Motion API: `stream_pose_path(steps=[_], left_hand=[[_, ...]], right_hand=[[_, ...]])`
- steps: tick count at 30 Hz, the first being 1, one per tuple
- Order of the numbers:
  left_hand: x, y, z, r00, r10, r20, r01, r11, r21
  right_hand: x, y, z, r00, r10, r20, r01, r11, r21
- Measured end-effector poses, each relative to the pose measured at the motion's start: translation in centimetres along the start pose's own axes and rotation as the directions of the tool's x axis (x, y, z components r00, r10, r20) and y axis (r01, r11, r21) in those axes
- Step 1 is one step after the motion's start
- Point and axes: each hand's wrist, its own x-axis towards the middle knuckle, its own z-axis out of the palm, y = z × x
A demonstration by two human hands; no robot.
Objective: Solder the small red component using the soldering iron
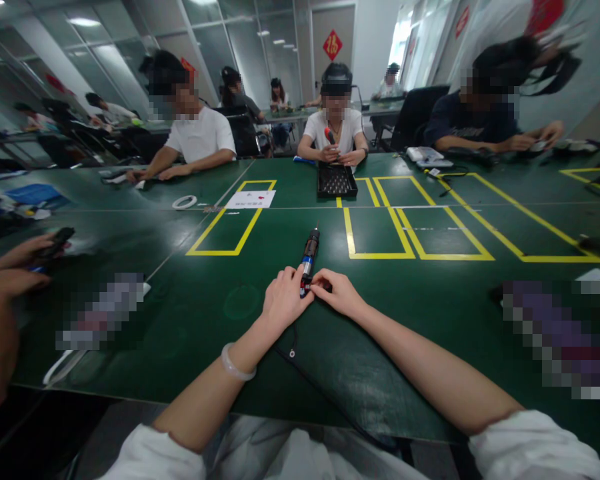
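So the slim tool (310, 257) sticks out just beyond the grip, over the green table (380, 373), long axis running away from the body, thin tip pointing forward and a touch right. Left hand (285, 293) is clasping its near end. Right hand (343, 293) is bunched there too, can't tell if it's pinching anything. Dark cable (320, 385) trails below the grip.
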Motion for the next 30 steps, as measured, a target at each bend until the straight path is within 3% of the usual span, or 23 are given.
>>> stream_pose_path(steps=[7, 12, 16, 23, 30], left_hand=[[-0.1, -1.3, -0.1, 1.0, 0.016, 0.002, -0.016, 1.0, 0.027], [-0.6, -4.1, -0.6, 1.0, 0.009, 0.016, -0.011, 0.994, 0.11], [-1.4, -7.9, -1.1, 0.997, -0.071, 0.027, 0.065, 0.983, 0.174], [-3.9, -16.5, -2.3, 0.968, -0.251, 0.018, 0.234, 0.927, 0.293], [-5.9, -23.3, -3.2, 0.943, -0.333, -0.012, 0.306, 0.852, 0.425]], right_hand=[[-0.3, -0.3, 0.0, 0.997, -0.035, 0.063, 0.036, 0.999, -0.004], [-0.2, 0.1, 0.0, 0.997, -0.023, 0.07, 0.024, 1.0, -0.003], [-0.2, 0.2, -0.2, 0.995, -0.023, 0.093, 0.025, 0.999, -0.02], [-0.2, 0.3, -0.1, 0.994, -0.037, 0.105, 0.045, 0.996, -0.072], [-0.2, 0.6, 0.2, 0.993, -0.045, 0.111, 0.055, 0.995, -0.089]])
